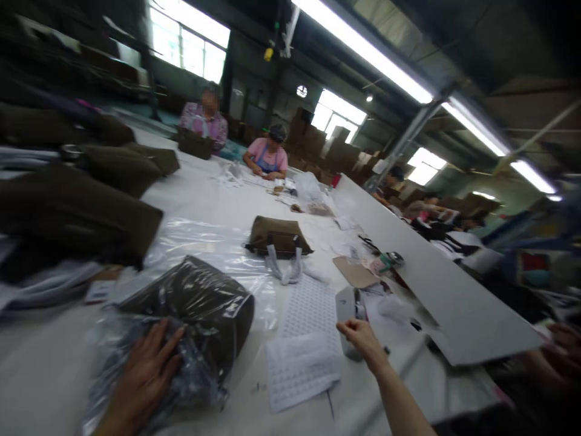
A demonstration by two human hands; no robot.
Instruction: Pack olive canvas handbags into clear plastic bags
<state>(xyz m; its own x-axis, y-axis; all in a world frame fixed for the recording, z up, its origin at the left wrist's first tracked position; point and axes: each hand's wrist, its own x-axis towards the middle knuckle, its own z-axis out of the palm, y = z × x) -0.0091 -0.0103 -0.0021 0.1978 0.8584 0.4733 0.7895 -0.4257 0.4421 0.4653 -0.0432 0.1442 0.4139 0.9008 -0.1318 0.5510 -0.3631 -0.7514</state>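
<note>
My left hand [147, 369] lies flat with its fingers spread on a dark olive bag [204, 303] wrapped in clear plastic, at the lower left. My right hand [358, 339] is at a grey and white dispenser [347, 303], thumb and fingers pinched together; what is between the fingertips, if anything, is too small to make out. Printed sheets [302, 369] lie between my two hands. Beyond them stands a smaller olive bag [276, 236] with pale wrapped handles.
Olive bags [77, 212] are piled at the left. Clear plastic sheeting [195, 236] lies behind the wrapped bag. A raised white board [436, 278] runs along the right. Brown cardboard [354, 272] lies beside it. Two people [267, 154] sit at the table's far end.
</note>
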